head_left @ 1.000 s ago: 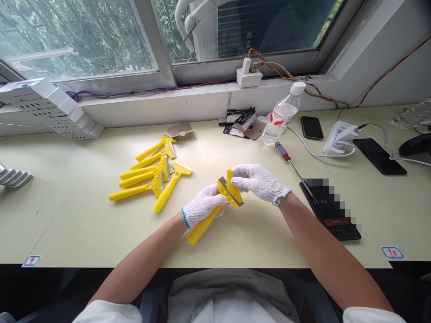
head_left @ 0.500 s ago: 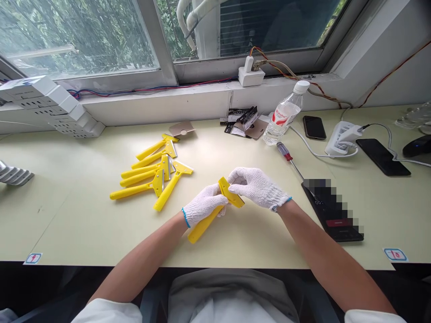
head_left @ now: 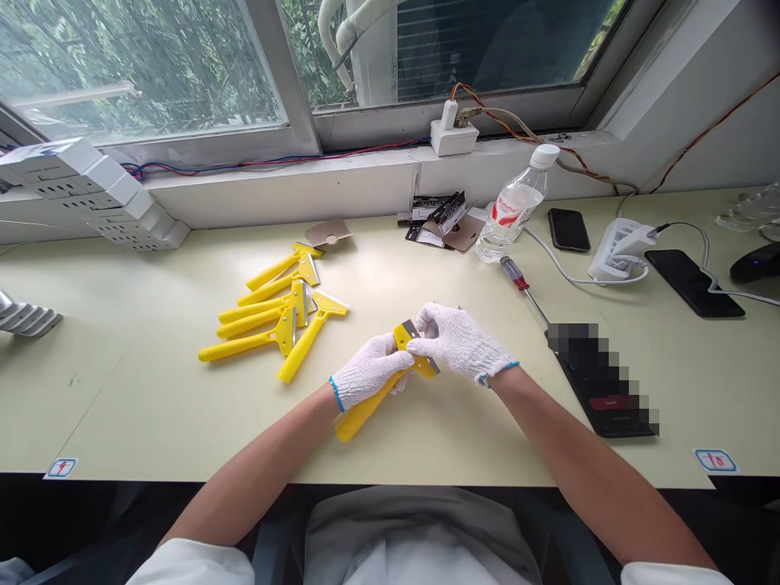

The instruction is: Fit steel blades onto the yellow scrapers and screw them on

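A yellow scraper [head_left: 370, 409] points its handle down and left, near the front middle of the table. My left hand [head_left: 371, 370], in a white knitted glove, is closed round it just below the head. My right hand [head_left: 460, 337], gloved too, has its thumb on the scraper's head and its other fingers curled behind it. A grey metal strip shows along the head's upper edge, partly covered by the right fingers. Left of my hands lie several more yellow scrapers [head_left: 314, 333], some overlapping.
A screwdriver [head_left: 515, 274] lies to the right, its tip by a black phone [head_left: 600, 390]. Behind are a water bottle [head_left: 512, 207], crumpled packaging [head_left: 448, 221] and a brown card piece [head_left: 330, 234]. A power strip [head_left: 618, 250] with cables sits at the right.
My right hand has moved slightly left, and its thumb now rests on the scraper's head. A grey metal strip now shows at the head's upper edge.
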A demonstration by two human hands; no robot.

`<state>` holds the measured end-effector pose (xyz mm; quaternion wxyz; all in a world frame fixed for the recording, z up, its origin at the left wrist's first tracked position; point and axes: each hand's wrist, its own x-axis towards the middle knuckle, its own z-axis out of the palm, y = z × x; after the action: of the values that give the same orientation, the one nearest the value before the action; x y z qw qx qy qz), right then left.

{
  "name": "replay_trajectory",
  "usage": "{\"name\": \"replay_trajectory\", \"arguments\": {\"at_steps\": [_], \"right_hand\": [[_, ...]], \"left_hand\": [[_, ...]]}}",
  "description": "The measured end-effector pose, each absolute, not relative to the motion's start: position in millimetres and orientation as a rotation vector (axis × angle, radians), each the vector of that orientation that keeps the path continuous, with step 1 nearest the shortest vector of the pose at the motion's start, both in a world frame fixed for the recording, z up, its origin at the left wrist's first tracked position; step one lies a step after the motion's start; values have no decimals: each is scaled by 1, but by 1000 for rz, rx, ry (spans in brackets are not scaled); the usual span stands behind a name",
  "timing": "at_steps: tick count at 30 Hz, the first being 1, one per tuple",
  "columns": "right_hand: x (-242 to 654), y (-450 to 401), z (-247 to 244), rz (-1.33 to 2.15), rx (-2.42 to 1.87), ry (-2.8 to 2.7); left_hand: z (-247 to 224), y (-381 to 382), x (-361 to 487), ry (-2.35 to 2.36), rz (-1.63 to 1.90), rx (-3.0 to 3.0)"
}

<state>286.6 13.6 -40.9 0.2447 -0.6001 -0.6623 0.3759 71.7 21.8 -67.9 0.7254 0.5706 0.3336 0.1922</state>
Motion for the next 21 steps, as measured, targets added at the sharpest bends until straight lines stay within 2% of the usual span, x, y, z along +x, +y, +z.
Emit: {"name": "replay_trajectory", "arguments": {"at_steps": [11,21], "right_hand": [[297,19,-39,1394,-1495,-1668],[290,17,-41,1334,-1446,-1677]], "left_hand": [[-68,22,72,719,440,1300],[-68,24,69,719,426,1269]]}}
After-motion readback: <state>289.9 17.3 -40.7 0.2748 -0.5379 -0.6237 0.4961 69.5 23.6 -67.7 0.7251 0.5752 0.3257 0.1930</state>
